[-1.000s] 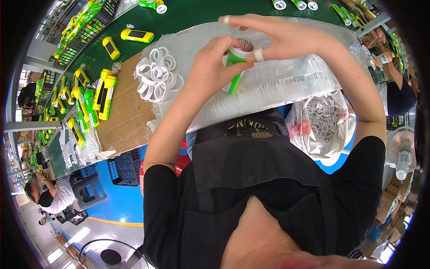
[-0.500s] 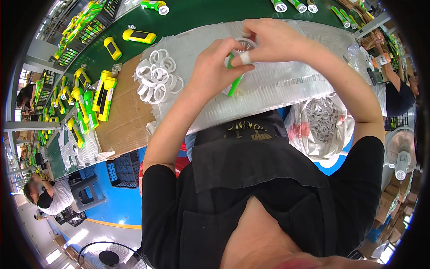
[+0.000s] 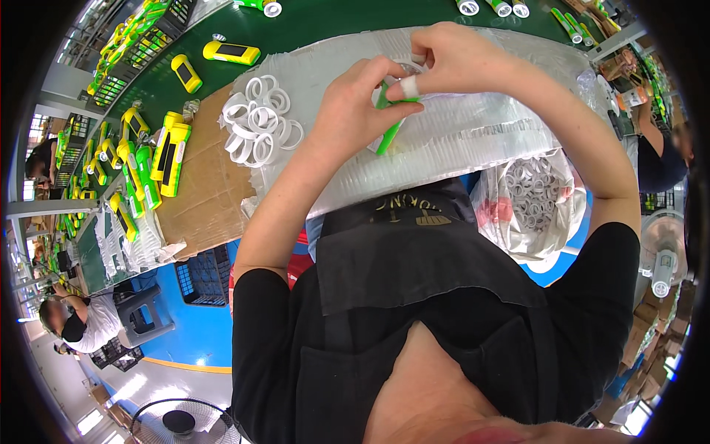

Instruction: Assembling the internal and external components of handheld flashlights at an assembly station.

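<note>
Your green bench (image 3: 325, 29) runs across the top. Blue floor (image 3: 200, 333) shows below it, with a dark crate (image 3: 203, 275), a floor fan (image 3: 180, 422), and stacked cartons (image 3: 651, 348) far right.

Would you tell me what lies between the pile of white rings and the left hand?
In the head view, only bare bubble wrap lies between the white rings and the left hand, which holds a green piece.

Green part's (image 3: 387, 132) upper end hidden inside both hands (image 3: 399, 89).
</note>
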The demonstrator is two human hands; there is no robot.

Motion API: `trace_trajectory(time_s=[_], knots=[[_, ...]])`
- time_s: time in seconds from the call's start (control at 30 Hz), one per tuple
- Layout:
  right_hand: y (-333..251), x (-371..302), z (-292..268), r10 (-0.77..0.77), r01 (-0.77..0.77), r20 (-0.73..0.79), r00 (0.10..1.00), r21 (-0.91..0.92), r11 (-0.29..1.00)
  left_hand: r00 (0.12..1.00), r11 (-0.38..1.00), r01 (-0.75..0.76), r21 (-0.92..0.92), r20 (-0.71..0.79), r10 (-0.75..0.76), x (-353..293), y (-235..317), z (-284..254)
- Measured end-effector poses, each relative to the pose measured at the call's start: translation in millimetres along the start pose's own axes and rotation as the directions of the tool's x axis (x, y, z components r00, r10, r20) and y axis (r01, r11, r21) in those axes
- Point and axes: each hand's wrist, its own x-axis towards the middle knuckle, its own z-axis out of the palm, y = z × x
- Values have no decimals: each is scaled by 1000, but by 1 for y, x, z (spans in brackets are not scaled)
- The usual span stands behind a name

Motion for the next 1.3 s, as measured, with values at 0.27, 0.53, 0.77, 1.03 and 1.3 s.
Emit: trace_trajectory(time_s=[0.27, 0.53, 0.77, 1.03, 1.3], knots=[[25, -1, 28, -267, 335, -277, 923, 241, 911, 999, 995, 21, -96, 38, -18, 1, 3, -2], [11, -48, 10, -304, 529, -474, 826, 467, 708, 911, 903, 294, -314, 377, -165, -14, 9, -26], [4, -34, 12, -616, 810, -645, 452, 8, 587, 795, 820, 399, -410, 601, -87, -16, 32, -39], [52, 122, 77, 61, 362, -719, 693, 420, 832, 836, 938, 286, 198, 426, -345, 84, -110, -19], [185, 224, 101, 539, 165, -731, 418, 645, 746, 806, 544, 509, 667, -146, -574, 155, -292, -62]])
